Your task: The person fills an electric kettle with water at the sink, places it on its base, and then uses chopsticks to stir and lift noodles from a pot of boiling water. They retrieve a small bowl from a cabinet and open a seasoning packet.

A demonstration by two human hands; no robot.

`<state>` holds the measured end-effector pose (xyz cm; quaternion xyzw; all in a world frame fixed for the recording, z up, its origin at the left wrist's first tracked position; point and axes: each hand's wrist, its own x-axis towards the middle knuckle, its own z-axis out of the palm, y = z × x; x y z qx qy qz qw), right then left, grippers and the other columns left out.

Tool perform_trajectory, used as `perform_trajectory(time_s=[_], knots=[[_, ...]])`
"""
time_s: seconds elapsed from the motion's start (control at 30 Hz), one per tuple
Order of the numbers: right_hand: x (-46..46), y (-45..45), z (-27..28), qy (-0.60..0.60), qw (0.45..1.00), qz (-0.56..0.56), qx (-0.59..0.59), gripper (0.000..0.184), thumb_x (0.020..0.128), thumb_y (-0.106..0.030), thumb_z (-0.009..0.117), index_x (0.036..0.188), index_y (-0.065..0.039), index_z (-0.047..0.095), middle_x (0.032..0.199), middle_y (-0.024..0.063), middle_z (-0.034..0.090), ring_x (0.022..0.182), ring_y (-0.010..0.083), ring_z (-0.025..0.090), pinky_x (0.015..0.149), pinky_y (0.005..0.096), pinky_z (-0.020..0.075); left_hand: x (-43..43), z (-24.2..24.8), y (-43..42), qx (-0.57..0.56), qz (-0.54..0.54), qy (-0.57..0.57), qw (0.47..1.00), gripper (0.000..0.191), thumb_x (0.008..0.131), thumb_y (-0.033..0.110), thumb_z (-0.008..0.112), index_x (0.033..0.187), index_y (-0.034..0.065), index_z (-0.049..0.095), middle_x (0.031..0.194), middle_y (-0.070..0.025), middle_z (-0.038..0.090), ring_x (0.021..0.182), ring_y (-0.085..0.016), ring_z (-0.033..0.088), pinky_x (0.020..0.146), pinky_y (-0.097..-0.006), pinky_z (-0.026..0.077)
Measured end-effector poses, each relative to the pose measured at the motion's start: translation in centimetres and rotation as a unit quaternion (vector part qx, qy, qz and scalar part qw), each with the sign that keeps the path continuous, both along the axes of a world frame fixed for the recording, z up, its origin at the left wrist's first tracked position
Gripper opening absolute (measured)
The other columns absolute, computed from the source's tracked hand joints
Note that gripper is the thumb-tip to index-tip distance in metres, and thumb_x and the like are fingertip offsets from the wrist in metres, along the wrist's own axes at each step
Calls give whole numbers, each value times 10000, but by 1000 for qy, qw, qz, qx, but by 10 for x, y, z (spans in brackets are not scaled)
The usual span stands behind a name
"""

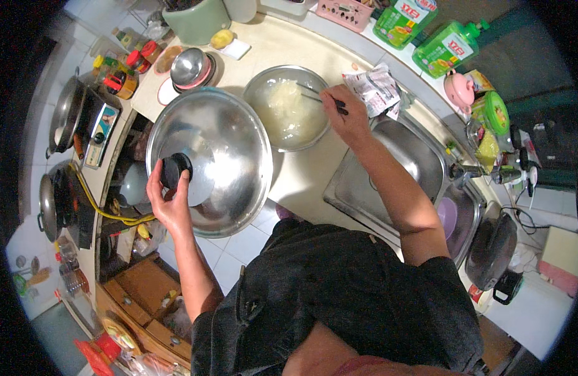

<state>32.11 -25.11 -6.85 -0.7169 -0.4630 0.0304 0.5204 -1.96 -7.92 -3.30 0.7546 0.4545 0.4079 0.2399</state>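
Observation:
My left hand (pixel 172 202) grips the black knob (pixel 174 170) of a large domed metal lid (pixel 237 141). The lid is off to the left, its rim overlapping the left edge of a round metal pan (pixel 317 136). Inside the pan, a pale, glossy, yellowish mass (pixel 286 101) lies in cloudy liquid; I cannot tell what food it is. Dark chopsticks (pixel 310 93) are held in my right hand (pixel 347 113) over the pan's right side, their tips reaching the pale mass.
A crumpled printed packet (pixel 376 89) lies right of the pan, beside the steel sink (pixel 406 155). Stacked metal bowls (pixel 189 68) stand behind the lid. Green detergent bottles (pixel 446 49) line the back ledge. At left are a wok (pixel 68 113) and a yellow hose (pixel 89 190).

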Motion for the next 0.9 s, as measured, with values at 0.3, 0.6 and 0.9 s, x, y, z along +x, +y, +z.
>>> perform_trajectory(time_s=[0.3,0.6,0.9], knots=[[-18,-34,-1,346,938,11,-21,221,940,-241,567,906,-27,611,761,32,596,602,115,598,553,267,504,70,15,4,-10,-94,6,995,529,735,122,791,1228,144,601,1239,-87,520,1081,-193,537,780,-297,541],[-6,-128,29,334,897,-221,185,286,966,-289,526,955,-5,558,805,71,582,643,173,631,592,295,524,182,-9,6,38,-216,73,973,509,713,217,789,1169,63,624,1150,-166,584,1032,-296,587,886,-357,480],[-10,-204,17,322,872,-297,218,274,983,-281,493,940,-15,544,789,66,562,639,183,632,592,291,521,229,-41,-11,9,-245,90,965,522,706,215,783,1181,82,614,1147,-157,574,1026,-301,584,892,-353,473]])
